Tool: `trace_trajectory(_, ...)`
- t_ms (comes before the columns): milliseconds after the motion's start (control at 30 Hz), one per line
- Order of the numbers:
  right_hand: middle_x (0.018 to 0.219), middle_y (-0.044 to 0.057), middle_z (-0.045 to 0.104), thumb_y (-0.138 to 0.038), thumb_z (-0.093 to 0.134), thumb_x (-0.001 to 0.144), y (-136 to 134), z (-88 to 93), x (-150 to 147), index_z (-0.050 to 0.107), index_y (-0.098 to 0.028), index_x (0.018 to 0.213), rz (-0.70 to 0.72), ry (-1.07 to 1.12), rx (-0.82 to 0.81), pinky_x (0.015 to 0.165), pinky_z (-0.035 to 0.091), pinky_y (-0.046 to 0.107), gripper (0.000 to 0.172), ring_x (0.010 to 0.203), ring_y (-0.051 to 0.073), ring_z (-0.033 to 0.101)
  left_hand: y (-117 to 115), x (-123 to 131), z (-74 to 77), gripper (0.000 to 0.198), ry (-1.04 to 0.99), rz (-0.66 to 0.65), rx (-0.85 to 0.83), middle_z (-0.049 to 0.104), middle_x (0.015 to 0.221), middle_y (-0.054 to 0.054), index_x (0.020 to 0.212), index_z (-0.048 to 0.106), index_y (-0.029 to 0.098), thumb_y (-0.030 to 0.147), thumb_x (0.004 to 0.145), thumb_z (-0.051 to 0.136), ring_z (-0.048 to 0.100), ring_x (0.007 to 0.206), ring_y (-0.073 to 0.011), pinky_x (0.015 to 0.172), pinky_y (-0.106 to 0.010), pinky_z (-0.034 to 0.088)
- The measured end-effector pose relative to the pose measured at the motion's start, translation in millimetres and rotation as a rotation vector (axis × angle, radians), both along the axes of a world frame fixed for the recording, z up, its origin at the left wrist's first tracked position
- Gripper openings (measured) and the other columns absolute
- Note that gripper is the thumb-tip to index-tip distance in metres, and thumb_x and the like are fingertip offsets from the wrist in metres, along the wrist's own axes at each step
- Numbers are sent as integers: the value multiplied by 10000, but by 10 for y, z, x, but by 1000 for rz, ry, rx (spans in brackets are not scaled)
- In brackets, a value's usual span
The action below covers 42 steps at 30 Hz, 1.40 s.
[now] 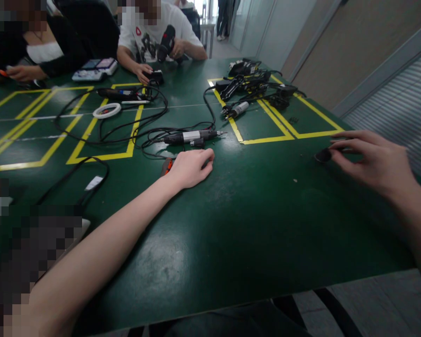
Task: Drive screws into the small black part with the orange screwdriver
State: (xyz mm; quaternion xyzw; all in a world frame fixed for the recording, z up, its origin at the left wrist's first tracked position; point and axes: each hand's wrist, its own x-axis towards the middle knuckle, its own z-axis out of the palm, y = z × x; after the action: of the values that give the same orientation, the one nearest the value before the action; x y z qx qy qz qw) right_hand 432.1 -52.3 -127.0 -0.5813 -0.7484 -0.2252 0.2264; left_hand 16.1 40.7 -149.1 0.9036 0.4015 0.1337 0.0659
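My right hand [377,157] is raised over the right side of the table, thumb and fingers pinching a small, dark, round, flat piece [323,155]. What kind of piece it is, I cannot tell. My left hand [192,168] rests on the tabletop near the middle, its fingers curled inward, and whatever may be inside is hidden. Beside the left wrist lies an orange-and-black object [167,166], partly covered by it. Just beyond that hand is a black-and-silver pen-shaped power tool [191,136] with a thin tip and a cable.
Yellow tape rectangles [266,140] mark the green table [252,224]. Corded tools [245,84] pile up at the back right, near a silver-bodied tool [240,110]. A white ring [107,110] lies among cables. Across the table a person [185,32] holds a black-and-red drill [166,43].
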Motion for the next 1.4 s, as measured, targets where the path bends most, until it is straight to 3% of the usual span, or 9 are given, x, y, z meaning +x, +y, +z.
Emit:
trace_trajectory(167,1081,176,816,-418,526,899,12,42,-19,716,-206,823,26,-71,-25,629,644,393,295,848,295,813,-7,1,9,226,14,0,-5,741,836,-40,1088,688,214,283,970,508,698,814,-231,659,-317,406)
trace_trajectory(333,1092,161,814,-411,521,842,51,61,56,705,-223,818,33,-68,-99,603,627,386,264,774,266,794,-5,2,7,221,1,-2,8,747,838,-42,1063,688,216,283,972,498,698,809,-223,648,-305,409)
trace_trajectory(500,1148,136,805,-398,529,807,82,48,100,701,-247,838,11,-32,-171,658,620,405,231,878,285,792,-1,-5,-4,220,-15,-10,12,741,828,-40,1053,689,221,281,964,497,692,807,-219,660,-296,435)
trace_trajectory(700,1012,136,817,-439,546,834,80,50,33,698,-221,784,52,18,-109,599,609,373,271,688,228,754,-10,-4,2,219,-15,-1,2,742,837,-42,1065,687,217,282,974,498,698,817,-224,670,-301,434)
trace_trajectory(867,1082,187,806,-436,541,865,64,40,-14,724,-188,765,27,8,-30,593,630,381,325,667,222,741,-9,-2,7,221,3,6,-7,746,845,-38,1083,692,220,276,974,507,694,807,-226,666,-308,417)
trace_trajectory(1200,1113,154,803,-428,675,783,27,2,-69,762,-209,802,-11,357,-111,763,707,454,236,954,296,794,-17,5,22,214,9,13,-29,742,856,-42,1081,684,219,279,983,503,696,829,-234,686,-315,422)
trace_trajectory(1300,1104,152,804,-468,690,749,21,-53,-89,771,-224,884,-46,519,-93,834,693,550,290,1001,340,794,-14,8,21,236,22,13,-17,742,854,-43,1096,688,211,280,989,490,698,830,-234,681,-318,417)
trace_trajectory(1400,1127,161,805,-460,735,668,28,-108,-108,748,-229,1064,-95,693,-91,885,668,618,458,997,365,802,-11,8,18,244,32,14,-11,748,862,-43,1113,690,205,276,982,497,699,830,-233,673,-320,404)
